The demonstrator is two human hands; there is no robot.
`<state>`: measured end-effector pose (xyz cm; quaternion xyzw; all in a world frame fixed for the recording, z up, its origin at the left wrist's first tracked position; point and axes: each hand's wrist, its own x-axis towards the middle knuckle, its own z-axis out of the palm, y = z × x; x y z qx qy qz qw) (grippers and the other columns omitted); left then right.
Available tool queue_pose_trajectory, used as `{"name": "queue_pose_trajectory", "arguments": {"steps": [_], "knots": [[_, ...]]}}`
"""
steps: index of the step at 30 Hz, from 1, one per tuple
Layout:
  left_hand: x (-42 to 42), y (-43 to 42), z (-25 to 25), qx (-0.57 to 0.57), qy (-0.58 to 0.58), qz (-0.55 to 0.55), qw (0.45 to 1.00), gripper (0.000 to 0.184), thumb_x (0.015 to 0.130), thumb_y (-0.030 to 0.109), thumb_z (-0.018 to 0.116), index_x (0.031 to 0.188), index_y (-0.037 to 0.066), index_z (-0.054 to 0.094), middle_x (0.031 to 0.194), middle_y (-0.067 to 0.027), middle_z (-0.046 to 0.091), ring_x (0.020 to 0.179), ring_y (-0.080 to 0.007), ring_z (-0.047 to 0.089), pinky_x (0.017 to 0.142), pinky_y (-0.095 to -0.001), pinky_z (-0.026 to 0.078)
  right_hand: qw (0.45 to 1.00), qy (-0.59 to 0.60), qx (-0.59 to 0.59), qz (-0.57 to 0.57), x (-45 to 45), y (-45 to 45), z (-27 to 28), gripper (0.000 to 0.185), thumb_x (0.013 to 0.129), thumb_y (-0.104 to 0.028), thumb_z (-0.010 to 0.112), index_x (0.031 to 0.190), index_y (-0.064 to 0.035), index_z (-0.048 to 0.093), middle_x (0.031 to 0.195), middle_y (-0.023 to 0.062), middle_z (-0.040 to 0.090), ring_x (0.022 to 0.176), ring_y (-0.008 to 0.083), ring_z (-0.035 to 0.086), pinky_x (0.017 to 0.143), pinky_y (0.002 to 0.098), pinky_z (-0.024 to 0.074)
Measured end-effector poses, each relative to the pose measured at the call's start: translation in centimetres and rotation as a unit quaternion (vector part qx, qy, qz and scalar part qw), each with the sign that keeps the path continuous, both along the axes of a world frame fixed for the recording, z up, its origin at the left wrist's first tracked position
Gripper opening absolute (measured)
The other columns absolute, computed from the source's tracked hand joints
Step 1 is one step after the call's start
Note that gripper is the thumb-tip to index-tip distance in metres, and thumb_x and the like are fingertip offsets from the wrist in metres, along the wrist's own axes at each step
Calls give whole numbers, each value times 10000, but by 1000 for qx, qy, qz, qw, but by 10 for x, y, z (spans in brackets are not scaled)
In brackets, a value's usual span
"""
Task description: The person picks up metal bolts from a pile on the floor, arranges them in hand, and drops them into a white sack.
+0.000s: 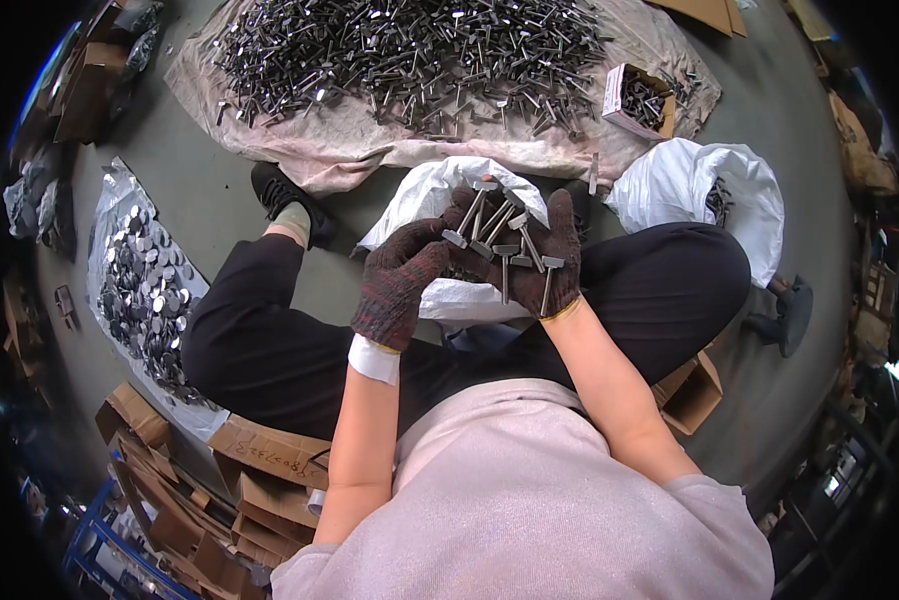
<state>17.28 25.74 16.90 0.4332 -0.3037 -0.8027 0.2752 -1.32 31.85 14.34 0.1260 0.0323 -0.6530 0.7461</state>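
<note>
Several small T-shaped metal pieces [506, 252], with flat heads and thin stems, lie in a loose bunch across my gloved hands. My right hand [562, 250] cups them in its palm, with a finger stretched upward. My left hand [402, 285], in a dark knitted glove with white wrapping at the wrist, has bent fingers at the left side of the bunch and grips some of the pieces; its fingertips are partly hidden. Beneath both hands, between my legs, sits a white woven sack [455, 300].
A large heap of similar metal pieces [400, 60] covers a pinkish cloth [320, 165] ahead. A small box [638, 100] of pieces stands on its right. Another white sack [680, 185] lies near my right knee. Metal discs [150, 290] lie on plastic at left; cardboard boxes [270, 450] stand behind.
</note>
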Motion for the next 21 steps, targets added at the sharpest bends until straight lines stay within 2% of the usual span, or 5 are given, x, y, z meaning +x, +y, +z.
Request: {"name": "queue_pose_trajectory", "arguments": {"steps": [10, 12, 21], "knots": [[2, 2, -3, -4, -20, -7, 1000, 373, 861, 83, 713, 1202, -47, 635, 1085, -119, 692, 978, -198, 655, 901, -322, 523, 998, 32, 49, 21, 2, 0, 6, 1043, 822, -727, 627, 1517, -2, 345, 1514, 288, 398, 1379, 448, 431, 1168, 597, 328], [0, 2, -3, -5, -37, -13, 999, 367, 891, 108, 707, 1218, -48, 649, 1054, -90, 700, 920, -155, 643, 854, -290, 514, 998, 35, 49, 19, 2, 0, 5, 1040, 809, -734, 636, 1503, -5, 373, 1502, 280, 419, 1374, 444, 437, 1166, 602, 327], [3, 4, -10, 13, -31, -1, 999, 387, 872, 110, 720, 1209, -66, 642, 1077, -109, 698, 954, -176, 647, 889, -308, 510, 998, 30, 44, 23, 3, 2, 3, 1010, 816, -750, 609, 1481, -16, 413, 1524, 264, 401, 1398, 442, 406, 1167, 615, 305]]}}
